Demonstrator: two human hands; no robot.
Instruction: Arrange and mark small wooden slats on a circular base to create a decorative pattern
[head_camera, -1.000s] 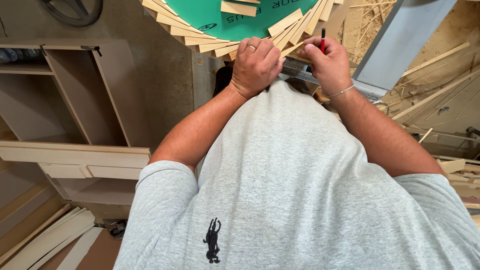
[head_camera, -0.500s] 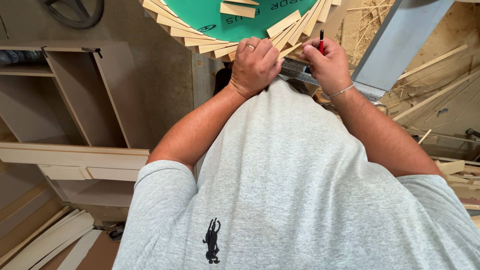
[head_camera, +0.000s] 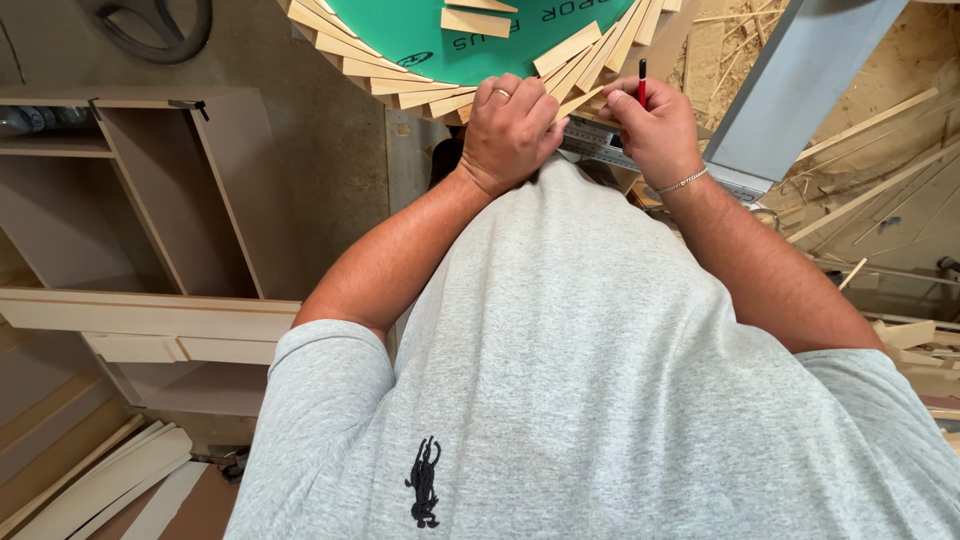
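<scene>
Wood slats (head_camera: 440, 85): short pale strips fanned edge to edge in a ring around the green disc (head_camera: 470, 35); sawn ends, matte bare wood, each wedge overlapping its neighbour.
Green disc: flat, smooth, round panel; the landmark for all places below.
Left hand (head_camera: 510, 130): at the near rim of the green disc, fingers curled and pressed down on the slat ends; ring on one finger.
Right hand (head_camera: 655, 125): just right of the left hand at the same rim, pinching a red-and-black pencil (head_camera: 642, 82) held upright, tip downward; chain bracelet at the wrist.
Steel rule (head_camera: 600, 145): partly hidden under both hands, just below the disc rim; thin, grey, graduated.
Step in hand: judged to be marking a slat against the rule, left hand bracing.
Next move calls for: steady pressure on the slat; pencil tip kept on the line.
Surroundings: grey metal beam (head_camera: 800, 80) right of the disc; loose offcuts (head_camera: 870, 190) beyond it; open wooden cabinet (head_camera: 160, 200) well left.
</scene>
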